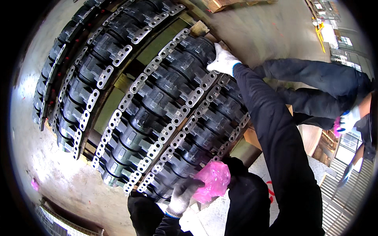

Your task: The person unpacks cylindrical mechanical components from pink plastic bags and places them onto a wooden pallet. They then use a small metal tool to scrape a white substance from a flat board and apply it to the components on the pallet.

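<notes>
Below the middle, my left hand (182,195), in a grey-and-white glove, is closed on a crumpled pink plastic bag (212,181). My right arm reaches far forward. At its end my right hand (224,61), in a white glove with a blue cuff, rests with thumb and fingers apart on the far end of a row of black metal track links (151,94). Bright plates with paired holes (195,97) run along both edges of that row. A second, similar row (208,129) lies against its right side. My legs show beside the bag.
More rows of track links (92,70) stand to the left, with wooden pieces (123,83) in the gap. Another person in dark trousers (319,78) stands at the right, a gloved hand (349,120) holding something pink. A wooden pallet (220,4) sits at the far edge.
</notes>
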Available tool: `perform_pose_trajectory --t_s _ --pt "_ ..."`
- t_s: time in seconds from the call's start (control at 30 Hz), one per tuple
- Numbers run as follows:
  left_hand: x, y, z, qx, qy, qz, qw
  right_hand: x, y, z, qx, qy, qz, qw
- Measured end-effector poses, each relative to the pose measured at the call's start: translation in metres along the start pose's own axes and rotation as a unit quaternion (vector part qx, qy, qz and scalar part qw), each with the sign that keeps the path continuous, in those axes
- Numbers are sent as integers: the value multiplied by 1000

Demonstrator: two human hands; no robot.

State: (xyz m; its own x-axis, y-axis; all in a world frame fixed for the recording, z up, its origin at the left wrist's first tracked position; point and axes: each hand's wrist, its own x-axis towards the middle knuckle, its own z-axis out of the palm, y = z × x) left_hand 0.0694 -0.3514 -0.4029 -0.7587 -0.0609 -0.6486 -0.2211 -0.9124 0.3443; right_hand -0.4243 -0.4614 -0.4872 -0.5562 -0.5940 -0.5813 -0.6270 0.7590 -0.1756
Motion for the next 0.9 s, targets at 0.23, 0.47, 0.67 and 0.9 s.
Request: perform_pose_trajectory --t_s 0.23,0.47,0.67,0.9 --pt "8 5 10 20 -2 -20 1000 -5 -4 3 -22 24 37 999" --pt "15 -2 6 21 14 -29 999 -3 -1 6 7 14 30 999" --pt "16 0 4 23 22 -33 999 -1 -1 9 2 21 30 999" --pt "16 -2 -3 35 12 -23 999 -9 -15 0 3 11 22 1000"
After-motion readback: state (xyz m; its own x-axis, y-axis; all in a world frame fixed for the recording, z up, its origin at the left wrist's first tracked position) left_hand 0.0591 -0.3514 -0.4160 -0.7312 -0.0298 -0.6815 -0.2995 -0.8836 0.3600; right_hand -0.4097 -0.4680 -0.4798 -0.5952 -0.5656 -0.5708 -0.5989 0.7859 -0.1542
